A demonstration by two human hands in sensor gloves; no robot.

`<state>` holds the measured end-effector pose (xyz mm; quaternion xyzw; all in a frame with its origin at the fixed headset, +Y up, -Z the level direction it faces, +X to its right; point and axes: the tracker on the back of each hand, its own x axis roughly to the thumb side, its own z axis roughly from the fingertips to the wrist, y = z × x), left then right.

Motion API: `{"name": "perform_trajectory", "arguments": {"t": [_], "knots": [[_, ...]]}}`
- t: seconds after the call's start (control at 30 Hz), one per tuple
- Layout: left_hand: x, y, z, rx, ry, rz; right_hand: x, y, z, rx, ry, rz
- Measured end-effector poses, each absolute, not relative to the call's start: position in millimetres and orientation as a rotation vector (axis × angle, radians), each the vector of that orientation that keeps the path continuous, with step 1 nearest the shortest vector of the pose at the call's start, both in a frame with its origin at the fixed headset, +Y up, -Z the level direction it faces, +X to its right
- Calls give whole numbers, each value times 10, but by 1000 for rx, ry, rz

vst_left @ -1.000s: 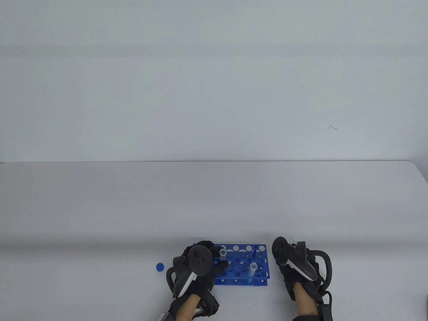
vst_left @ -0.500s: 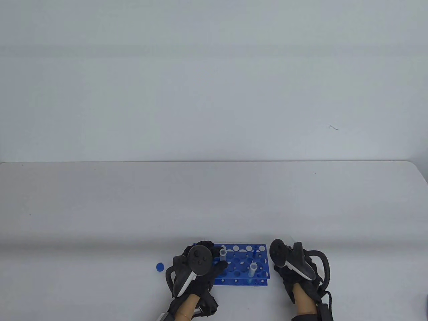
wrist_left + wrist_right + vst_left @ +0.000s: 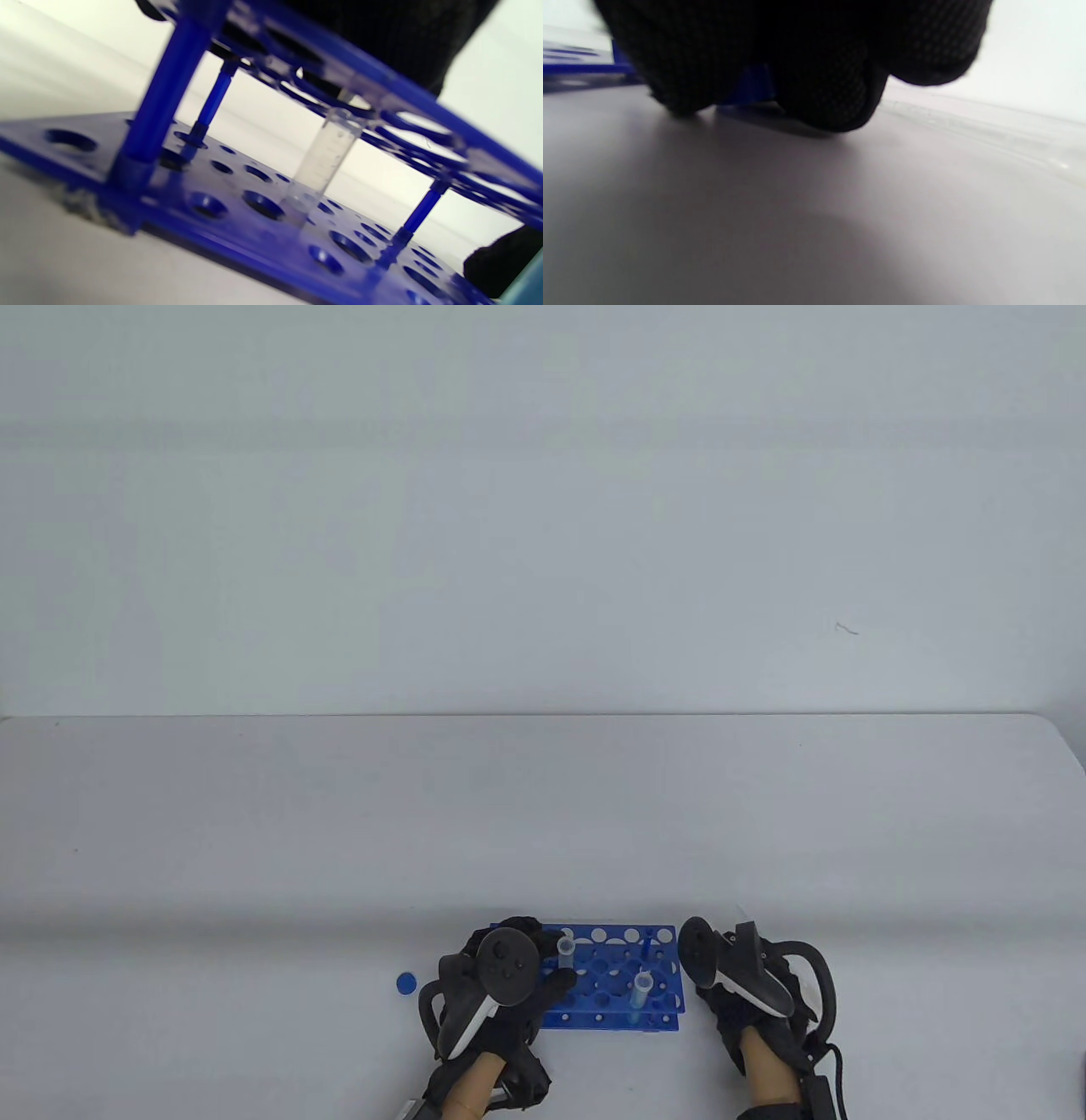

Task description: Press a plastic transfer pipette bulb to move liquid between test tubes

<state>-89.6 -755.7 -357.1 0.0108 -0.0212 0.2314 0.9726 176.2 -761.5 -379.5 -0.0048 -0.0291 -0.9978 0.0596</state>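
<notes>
Blue cap [image 3: 406, 982]: a small round disc lying flat on the grey table [image 3: 254, 831], left of my left hand and apart from it; only the table view shows it.

My left hand [image 3: 496, 984]: at the left end of the blue rack [image 3: 657, 1022], tracker on its back. My thumb reaches right to touch a clear test tube [image 3: 566, 950] standing upright in the rack. The tracker hides whether my fingers close around it.

Left wrist view: looks in low between the rack's two plates, which the table view cannot. A clear tube [image 3: 324, 159] with faint markings stands through a hole, its foot on the lower plate.

Second tube [image 3: 640, 991]: upright near the rack's front right, open-topped, with blue low inside.

My right hand [image 3: 747, 984]: just right of the rack, palm down.

Right wrist view: my gloved fingers [image 3: 823, 76] curled together, knuckles low over the table, rack edge behind them. I cannot tell what they hold.

Pipette: I cannot make it out in any view.
</notes>
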Motion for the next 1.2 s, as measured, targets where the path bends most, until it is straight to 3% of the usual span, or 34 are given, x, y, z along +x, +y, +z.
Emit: {"name": "perform_trajectory", "arguments": {"t": [0.47, 0.77, 1.2], "knots": [[-959, -7514, -3564, 26, -37, 503, 1782, -7632, -3808, -22, -122, -3028], [-1205, -7403, -3573, 5, 2, 589, 1976, -7504, -3801, 83, -153, -3206], [-1937, -7159, -3516, 147, 104, 1154, 2378, -7013, -3680, 415, 238, -3457]]}}
